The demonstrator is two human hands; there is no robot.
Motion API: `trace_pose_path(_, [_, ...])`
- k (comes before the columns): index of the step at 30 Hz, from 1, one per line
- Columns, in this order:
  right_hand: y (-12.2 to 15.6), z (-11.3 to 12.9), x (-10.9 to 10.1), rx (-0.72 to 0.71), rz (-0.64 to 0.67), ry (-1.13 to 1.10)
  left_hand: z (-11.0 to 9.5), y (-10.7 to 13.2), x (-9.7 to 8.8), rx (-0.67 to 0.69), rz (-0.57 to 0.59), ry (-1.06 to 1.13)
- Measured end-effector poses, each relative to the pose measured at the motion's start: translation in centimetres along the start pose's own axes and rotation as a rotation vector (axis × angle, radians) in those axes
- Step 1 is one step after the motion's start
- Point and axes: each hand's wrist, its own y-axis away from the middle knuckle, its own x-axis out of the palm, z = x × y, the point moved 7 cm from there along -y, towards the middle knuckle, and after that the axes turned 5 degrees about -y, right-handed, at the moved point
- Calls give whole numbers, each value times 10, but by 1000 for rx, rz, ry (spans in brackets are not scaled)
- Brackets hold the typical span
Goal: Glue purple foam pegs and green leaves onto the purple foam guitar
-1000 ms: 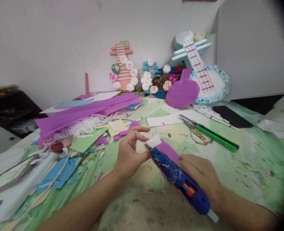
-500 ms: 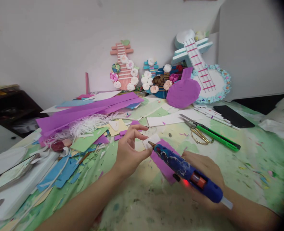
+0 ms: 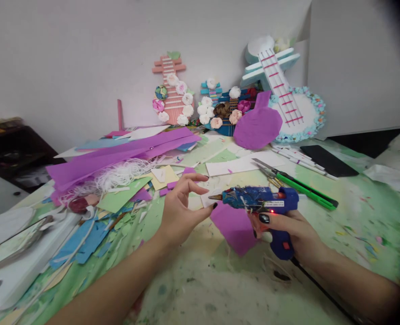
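Glue gun point(image 3: 250, 198) label point(image 3: 275, 204) unreadable; R hand point(image 3: 290, 230) grips gun, L hand point(image 3: 179, 212) card point(image 3: 207, 197).

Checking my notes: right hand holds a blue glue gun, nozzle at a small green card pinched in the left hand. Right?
No: the head view shows the card in the left hand is white, not green. The right hand holds the glue gun.

No text, brand or number is legible on the littered tabletop point(image 3: 355, 216). The one white label point(image 3: 276, 204) on the blue glue gun point(image 3: 254, 197) (toward 4 o'clock from centre) is too small and blurred to read.
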Motion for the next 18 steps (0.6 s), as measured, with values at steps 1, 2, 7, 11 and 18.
trace_pose_path(1, [0, -1, 1, 1, 18, 4, 0, 0, 0, 1, -2, 3])
trace_pose_path(2, [0, -1, 2, 1, 34, 9, 0, 0, 0, 3, -4, 5])
trace_pose_path(7, [0, -5, -2, 69, -10, 2, -2, -1, -1, 11, -16, 8])
trace_pose_path(11, [-1, -4, -9, 94, -83, 23, -1, -1, -2, -4, -28, 16])
trace_pose_path(18, [-1, -3, -7, 94, -57, 73, -2, 1, 2, 4, 7, -20])
